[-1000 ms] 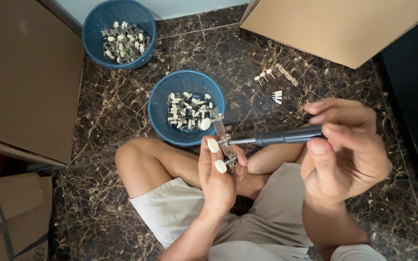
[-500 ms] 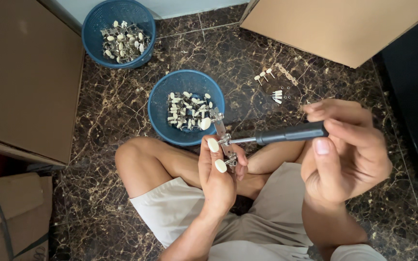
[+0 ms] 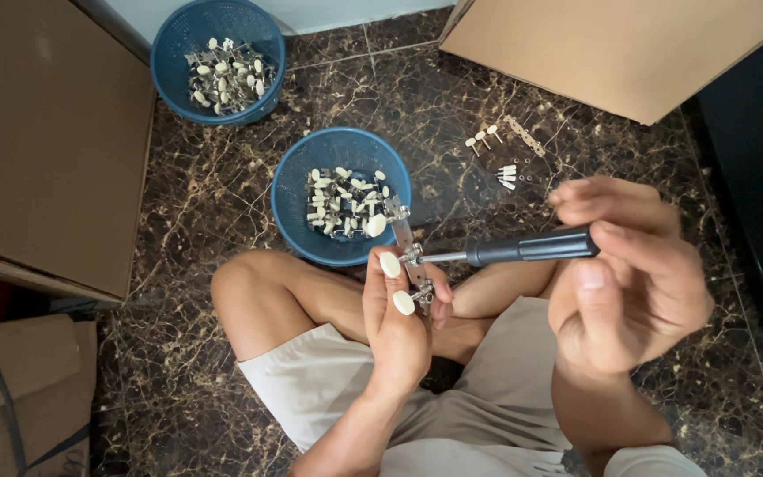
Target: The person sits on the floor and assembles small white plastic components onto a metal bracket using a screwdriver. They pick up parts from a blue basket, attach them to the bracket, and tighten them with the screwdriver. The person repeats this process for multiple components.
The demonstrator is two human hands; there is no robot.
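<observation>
I sit cross-legged on a dark marble floor. My left hand grips a metal strip of tuning pegs with cream-coloured knobs, held upright over my lap. In my right hand is a dark-handled screwdriver, held level, its tip pressed against a peg on the strip. Just beyond the strip stands a blue basket that holds several similar peg parts.
A second blue basket of parts stands at the far left. Loose cream knobs and small screws lie on the floor. Cardboard boxes flank the area at the left and at the top right. A dark cabinet stands at the right.
My right fingers have shifted around the screwdriver handle. The peg strip and my left hand stay nearly where they were.
</observation>
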